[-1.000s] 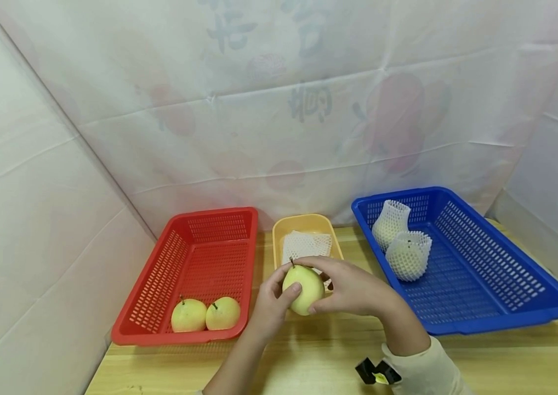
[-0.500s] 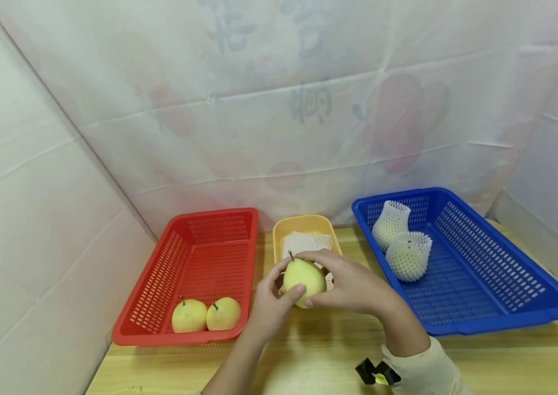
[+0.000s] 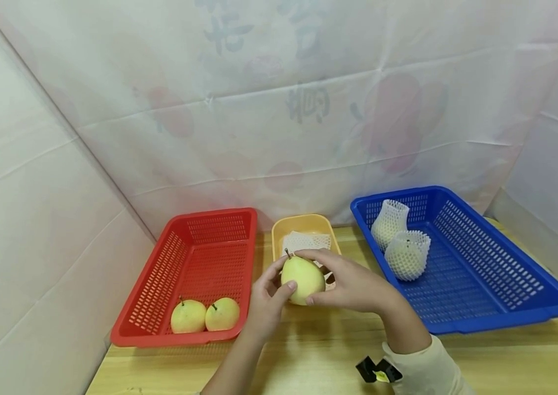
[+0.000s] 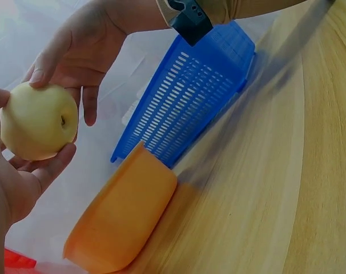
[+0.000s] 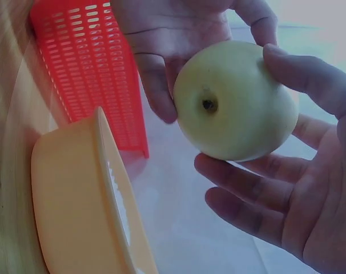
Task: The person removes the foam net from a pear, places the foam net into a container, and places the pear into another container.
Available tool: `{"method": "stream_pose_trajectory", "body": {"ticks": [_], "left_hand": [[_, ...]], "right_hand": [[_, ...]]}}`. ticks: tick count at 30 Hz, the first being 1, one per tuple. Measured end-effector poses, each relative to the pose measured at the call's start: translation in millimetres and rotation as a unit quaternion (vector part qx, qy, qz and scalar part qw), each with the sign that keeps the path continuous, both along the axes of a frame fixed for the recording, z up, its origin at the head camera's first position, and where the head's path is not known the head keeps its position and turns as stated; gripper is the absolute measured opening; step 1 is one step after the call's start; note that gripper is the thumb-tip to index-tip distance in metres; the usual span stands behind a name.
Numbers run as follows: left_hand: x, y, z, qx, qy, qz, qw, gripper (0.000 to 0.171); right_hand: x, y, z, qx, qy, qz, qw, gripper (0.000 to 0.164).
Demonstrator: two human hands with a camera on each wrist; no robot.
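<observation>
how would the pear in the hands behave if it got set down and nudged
The pear would probably roll in a curve, its body being round and its stem end narrower. Its smooth, unwrapped skin may slip or bruise. It looks firm, with no visible squashing.

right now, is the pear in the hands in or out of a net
Out. The pear shows bare, smooth skin between the fingers in all three views, unlike the two netted pears in the blue basket.
</observation>
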State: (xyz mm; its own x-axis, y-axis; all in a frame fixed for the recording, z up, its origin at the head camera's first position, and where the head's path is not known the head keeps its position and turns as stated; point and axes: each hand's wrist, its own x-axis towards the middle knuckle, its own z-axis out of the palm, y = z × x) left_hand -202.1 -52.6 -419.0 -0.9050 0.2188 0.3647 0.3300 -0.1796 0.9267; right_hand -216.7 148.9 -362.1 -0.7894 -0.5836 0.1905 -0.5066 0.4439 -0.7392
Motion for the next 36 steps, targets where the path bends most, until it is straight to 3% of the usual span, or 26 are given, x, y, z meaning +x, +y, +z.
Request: {"method": "stream_pose_trajectory", "body": {"ticks": [9, 13, 20, 25, 32, 36], "left_hand": [[0.0, 3.9, 1.7, -0.017, -0.053, 0.033, 0.9979, 0.054], [1.0, 3.5, 4.1, -0.006, -0.044, 0.038, 0.9983, 0.051], [-0.2, -0.7, 6.0, -0.003, 0.004, 0.036, 0.9993, 0.051], [1.3, 1.4, 11.8, -0.003, -0.008, 0.042, 0.9991, 0.058], [6.3, 0.7, 22.1, -0.036, -0.065, 0.102, 0.9921, 0.060], [7.3, -5.7, 25.9, -0.026, -0.056, 0.104, 0.9926, 0.059]], "right_hand": [[1.5, -11.2, -5.1, 0.025, 0.104, -0.040, 0.993, 0.071], [2.9, -13.6, -5.4, 0.010, 0.103, -0.039, 0.994, 0.064], [0.9, -15.0, -6.6, -0.078, 0.027, -0.002, 0.997, 0.054], [1.8, -23.2, -6.7, -0.091, 0.072, -0.039, 0.992, 0.058], [7.0, -40.0, -12.0, -0.080, 0.165, -0.076, 0.980, 0.057], [9.5, -45.5, -13.2, -0.089, 0.145, -0.071, 0.983, 0.057]]}}
